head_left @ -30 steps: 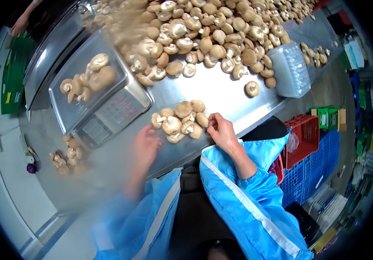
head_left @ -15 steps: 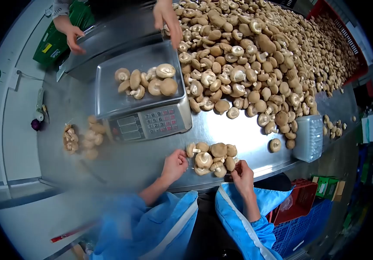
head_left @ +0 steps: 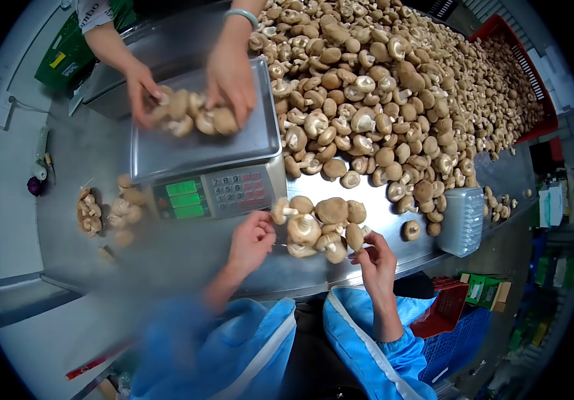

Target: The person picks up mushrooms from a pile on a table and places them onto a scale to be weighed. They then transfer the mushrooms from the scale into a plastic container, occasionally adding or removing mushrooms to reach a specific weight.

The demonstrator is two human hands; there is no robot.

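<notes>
My left hand (head_left: 252,241) is closed at the left edge of a clear tray heaped with several brown mushrooms (head_left: 331,211). My right hand (head_left: 375,259) pinches the right edge of the same tray, beside a mushroom cap. Only faint glints of the tray's rim show under the mushrooms. Beyond it is a scale (head_left: 247,189) with a lit green display. Over its metal pan (head_left: 200,155), a co-worker's two hands (head_left: 230,77) hold a row of several mushrooms.
A large mushroom pile (head_left: 393,87) covers the table's right back, with a red crate (head_left: 545,107) behind it. A stack of clear trays (head_left: 462,223) stands right of my hands. Loose mushrooms (head_left: 125,208) lie left of the scale. A red crate (head_left: 448,303) is below the table edge.
The tray of mushrooms between my hands looks raised and closer. The co-worker's hands have come down over the pan and taken hold of the mushrooms there. The scale display has lit up green.
</notes>
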